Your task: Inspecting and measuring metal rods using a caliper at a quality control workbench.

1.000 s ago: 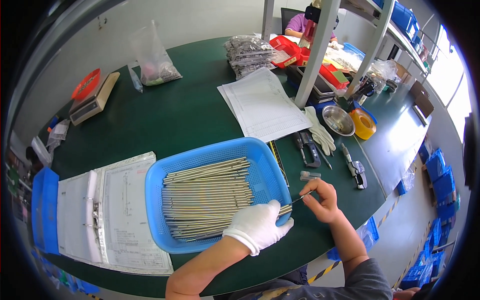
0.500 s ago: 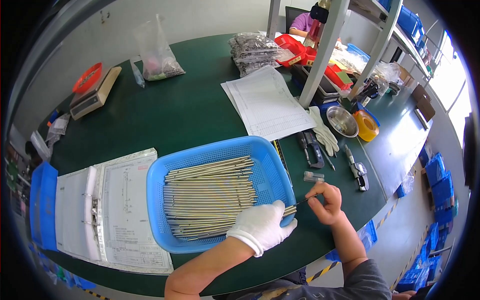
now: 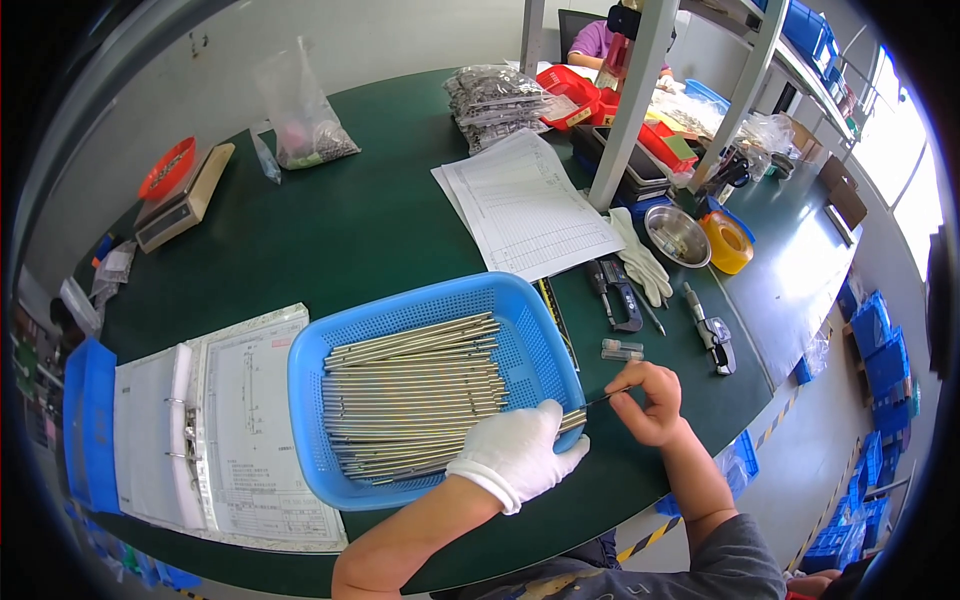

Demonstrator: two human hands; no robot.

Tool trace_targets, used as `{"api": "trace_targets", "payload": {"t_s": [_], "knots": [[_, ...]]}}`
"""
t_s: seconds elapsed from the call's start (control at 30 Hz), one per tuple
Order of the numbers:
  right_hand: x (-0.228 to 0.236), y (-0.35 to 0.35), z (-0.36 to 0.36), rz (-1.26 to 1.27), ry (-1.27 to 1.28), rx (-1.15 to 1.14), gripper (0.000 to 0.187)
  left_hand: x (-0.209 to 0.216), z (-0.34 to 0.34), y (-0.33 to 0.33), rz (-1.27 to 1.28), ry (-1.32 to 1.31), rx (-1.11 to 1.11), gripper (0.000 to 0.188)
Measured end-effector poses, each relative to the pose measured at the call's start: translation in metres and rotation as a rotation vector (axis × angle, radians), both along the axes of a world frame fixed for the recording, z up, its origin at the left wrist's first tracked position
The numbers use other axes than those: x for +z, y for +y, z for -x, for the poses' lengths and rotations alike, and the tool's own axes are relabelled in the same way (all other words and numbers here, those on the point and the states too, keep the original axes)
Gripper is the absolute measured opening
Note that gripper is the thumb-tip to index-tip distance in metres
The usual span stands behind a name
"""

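A blue perforated plastic basket (image 3: 303,440) stands on the green table and holds a layer of slim metal rods (image 3: 412,395), lying roughly side by side. My left hand (image 3: 522,455), in a white glove, is closed around a few rods whose ends (image 3: 573,419) stick out past it over the basket's right rim. My bare right hand (image 3: 652,402), just right of the basket, pinches a thin dark pin-like tool (image 3: 598,399). Its tip meets the end of a rod by my left hand; whether it enters the rod is too small to tell.
An open ring binder (image 3: 250,430) lies left of the basket. Beyond the basket's right side are paper sheets (image 3: 540,215), a digital micrometer (image 3: 620,300), another micrometer (image 3: 712,335), small clear vials (image 3: 622,350), a white glove (image 3: 640,262) and a metal bowl (image 3: 679,237).
The whole view has shifted slightly, moving most table items a little to the left. Both hands keep nearly the same pose and grip.
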State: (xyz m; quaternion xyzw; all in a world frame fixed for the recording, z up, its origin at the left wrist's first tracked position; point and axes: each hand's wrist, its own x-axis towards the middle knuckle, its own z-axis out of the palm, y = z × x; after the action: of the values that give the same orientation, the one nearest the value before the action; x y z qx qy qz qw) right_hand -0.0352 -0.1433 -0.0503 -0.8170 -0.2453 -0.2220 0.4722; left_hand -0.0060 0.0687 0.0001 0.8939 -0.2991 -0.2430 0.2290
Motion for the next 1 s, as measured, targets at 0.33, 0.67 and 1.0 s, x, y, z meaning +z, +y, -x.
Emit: {"api": "trace_targets", "payload": {"t_s": [0.33,0.67,1.0], "knots": [[-0.002,0.001,0.001,-0.042,-0.041,0.070,0.009,0.003,0.000,-0.001,-0.029,0.013,-0.014,0.043],[-0.002,0.000,-0.003,-0.030,-0.172,0.052,0.010,0.003,-0.002,-0.002,-0.023,0.016,-0.010,0.044],[-0.006,0.005,0.006,0.089,-0.124,0.108,0.007,-0.003,0.006,0.003,0.006,0.018,0.002,0.043]]}}
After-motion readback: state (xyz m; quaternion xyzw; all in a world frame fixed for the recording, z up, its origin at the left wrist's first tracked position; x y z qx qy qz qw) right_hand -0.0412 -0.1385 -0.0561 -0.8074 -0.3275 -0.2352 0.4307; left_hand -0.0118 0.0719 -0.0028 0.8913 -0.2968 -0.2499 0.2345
